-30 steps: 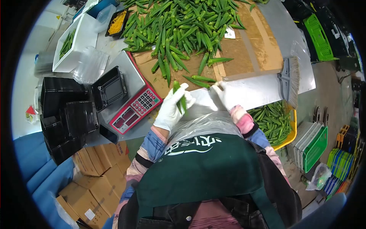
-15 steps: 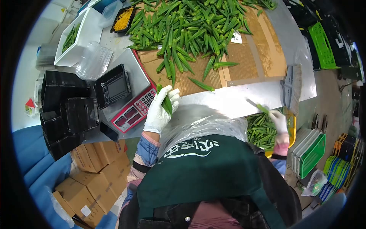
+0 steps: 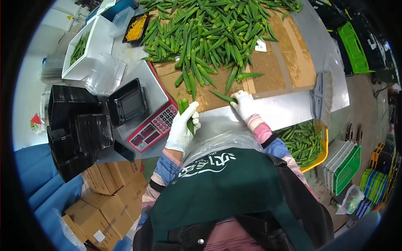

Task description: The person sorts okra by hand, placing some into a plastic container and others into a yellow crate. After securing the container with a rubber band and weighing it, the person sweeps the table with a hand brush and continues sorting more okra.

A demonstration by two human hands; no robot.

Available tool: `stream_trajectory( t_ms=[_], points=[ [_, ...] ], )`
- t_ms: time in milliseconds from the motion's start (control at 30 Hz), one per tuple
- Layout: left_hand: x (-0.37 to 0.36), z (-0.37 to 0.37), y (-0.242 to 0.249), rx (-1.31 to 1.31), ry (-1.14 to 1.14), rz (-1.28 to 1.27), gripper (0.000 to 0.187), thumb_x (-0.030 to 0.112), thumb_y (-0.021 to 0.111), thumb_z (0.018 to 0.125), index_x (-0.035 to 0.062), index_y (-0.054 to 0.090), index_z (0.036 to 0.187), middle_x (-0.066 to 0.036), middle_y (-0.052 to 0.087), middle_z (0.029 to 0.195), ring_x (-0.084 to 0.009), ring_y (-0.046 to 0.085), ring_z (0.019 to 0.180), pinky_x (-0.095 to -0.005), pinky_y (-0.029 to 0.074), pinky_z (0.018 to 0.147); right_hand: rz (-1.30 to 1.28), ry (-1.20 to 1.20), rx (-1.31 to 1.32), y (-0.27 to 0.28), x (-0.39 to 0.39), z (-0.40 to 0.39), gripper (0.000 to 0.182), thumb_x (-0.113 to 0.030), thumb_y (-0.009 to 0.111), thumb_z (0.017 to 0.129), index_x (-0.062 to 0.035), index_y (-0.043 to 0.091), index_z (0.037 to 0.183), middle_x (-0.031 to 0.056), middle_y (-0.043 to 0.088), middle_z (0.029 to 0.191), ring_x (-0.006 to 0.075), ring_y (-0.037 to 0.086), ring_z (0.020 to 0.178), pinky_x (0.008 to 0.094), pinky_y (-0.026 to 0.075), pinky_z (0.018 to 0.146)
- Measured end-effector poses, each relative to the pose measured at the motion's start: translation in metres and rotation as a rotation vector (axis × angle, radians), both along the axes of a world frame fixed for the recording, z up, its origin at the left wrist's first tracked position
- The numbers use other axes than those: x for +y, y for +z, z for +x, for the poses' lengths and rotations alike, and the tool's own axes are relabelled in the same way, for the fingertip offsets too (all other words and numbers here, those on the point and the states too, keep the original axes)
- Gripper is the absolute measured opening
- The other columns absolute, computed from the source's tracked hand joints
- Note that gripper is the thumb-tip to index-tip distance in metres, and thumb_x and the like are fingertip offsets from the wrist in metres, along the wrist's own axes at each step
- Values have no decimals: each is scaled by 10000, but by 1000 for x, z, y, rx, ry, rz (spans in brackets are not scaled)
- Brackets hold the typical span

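Okra pods (image 3: 183, 107) are held in my gloved left hand (image 3: 182, 129), whose fingers are wrapped round them beside the red and silver scale (image 3: 144, 134). My gloved right hand (image 3: 243, 103) is closed at the cardboard's front edge, its fingertips on the end of a single okra pod (image 3: 222, 96). Beyond both hands, a large heap of okra (image 3: 209, 37) lies on the flattened cardboard (image 3: 276, 67). On the scale's plate stands a black plastic tray (image 3: 127, 103) with nothing in it.
Stacked black trays (image 3: 71, 104) and clear lids (image 3: 104, 75) stand left, near a white foam box (image 3: 90, 52). A small tray of yellow bands (image 3: 136, 28) is behind the scale. At right are a brush (image 3: 321, 98) and a yellow basket of okra (image 3: 301, 144).
My right hand has moved from above the yellow basket, where it held a pod, to the single pod at the cardboard's edge. That earlier pod is out of its fingers. My left hand keeps its pods.
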State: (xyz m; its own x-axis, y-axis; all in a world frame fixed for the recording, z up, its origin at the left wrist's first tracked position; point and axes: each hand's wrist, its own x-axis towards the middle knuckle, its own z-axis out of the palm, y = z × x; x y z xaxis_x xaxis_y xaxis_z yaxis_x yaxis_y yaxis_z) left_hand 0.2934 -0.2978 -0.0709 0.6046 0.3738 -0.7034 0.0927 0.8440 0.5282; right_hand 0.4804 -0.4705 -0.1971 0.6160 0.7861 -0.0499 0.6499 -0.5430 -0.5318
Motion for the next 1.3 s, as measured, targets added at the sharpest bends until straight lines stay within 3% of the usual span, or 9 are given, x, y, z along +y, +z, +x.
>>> stream_trajectory(
  t_ms=[167, 233, 267, 400, 567, 733, 833, 1000, 1300],
  points=[
    [11, -7, -4, 32, 76, -26, 180, 162, 702, 940, 102, 630, 1093, 34, 578, 709, -74, 538, 567, -232, 426, 518, -142, 31, 513, 48, -141, 62, 232, -284, 762, 804, -99, 745, 945, 141, 724, 926, 314, 697, 878, 416, 544, 828],
    [16, -7, -15, 14, 66, -55, 206, 164, 704, 937, 91, 642, 1120, 17, 601, 741, -91, 564, 588, -241, 461, 535, -709, -15, 162, 75, -202, 88, 415, -379, 777, 772, -81, 756, 1060, 169, 735, 976, 303, 713, 913, 379, 557, 824],
    [19, -2, -19, 16, 52, -64, 212, 165, 706, 936, 89, 646, 1125, 13, 607, 750, -96, 570, 594, -244, 471, 541, -600, -201, 119, 75, -238, 102, 467, -395, 778, 774, -54, 746, 1091, 180, 737, 983, 302, 720, 896, 379, 560, 821],
    [12, 18, -21, 1, -44, -96, 214, 173, 711, 932, 79, 631, 1107, -3, 609, 777, -105, 572, 622, -245, 478, 556, 121, -352, 373, 97, -137, 95, 437, -302, 754, 850, 1, 697, 1159, 201, 726, 1034, 325, 713, 902, 392, 554, 842],
    [1, 24, -8, 33, -114, -65, 206, 187, 709, 937, 82, 594, 1073, -2, 585, 790, -91, 553, 642, -222, 452, 570, 275, -330, 66, 46, 26, 115, 636, -387, 772, 825, 6, 606, 1296, 219, 619, 1290, 350, 560, 1244, 405, 428, 1068],
    [15, 12, -13, 82, -74, -77, 210, 190, 702, 940, 85, 603, 1092, -10, 596, 794, -94, 561, 633, -220, 457, 564, 143, -311, -108, 31, 129, 155, 1017, -488, 820, 727, -8, 356, 1494, 191, 408, 1524, 344, 397, 1398, 433, 339, 1150],
    [26, 10, -18, 89, -23, -92, 242, 187, 703, 938, 74, 609, 1131, -14, 600, 788, -99, 565, 629, -218, 465, 559, 58, -248, -241, 19, 143, 156, 1100, -485, 834, 708, -26, 274, 1536, 180, 363, 1556, 336, 364, 1425, 476, 295, 1170],
    [36, 17, -31, 82, 9, -122, 258, 155, 696, 940, 48, 611, 1159, -26, 606, 796, -106, 579, 639, -219, 490, 562, 77, -107, -53, 21, 123, 125, 733, -149, 733, 729, -113, 438, 1399, 147, 429, 1510, 295, 362, 1442, 476, 328, 1120],
    [31, 24, -26, 66, -14, -140, 213, 143, 701, 935, 61, 616, 1113, -21, 609, 793, -103, 588, 642, -217, 495, 562, -11, 348, -321, 34, 40, 28, 711, -80, 660, 727, -96, 484, 1415, 101, 432, 1518, 289, 346, 1444, 503, 243, 1182]
  ],
)
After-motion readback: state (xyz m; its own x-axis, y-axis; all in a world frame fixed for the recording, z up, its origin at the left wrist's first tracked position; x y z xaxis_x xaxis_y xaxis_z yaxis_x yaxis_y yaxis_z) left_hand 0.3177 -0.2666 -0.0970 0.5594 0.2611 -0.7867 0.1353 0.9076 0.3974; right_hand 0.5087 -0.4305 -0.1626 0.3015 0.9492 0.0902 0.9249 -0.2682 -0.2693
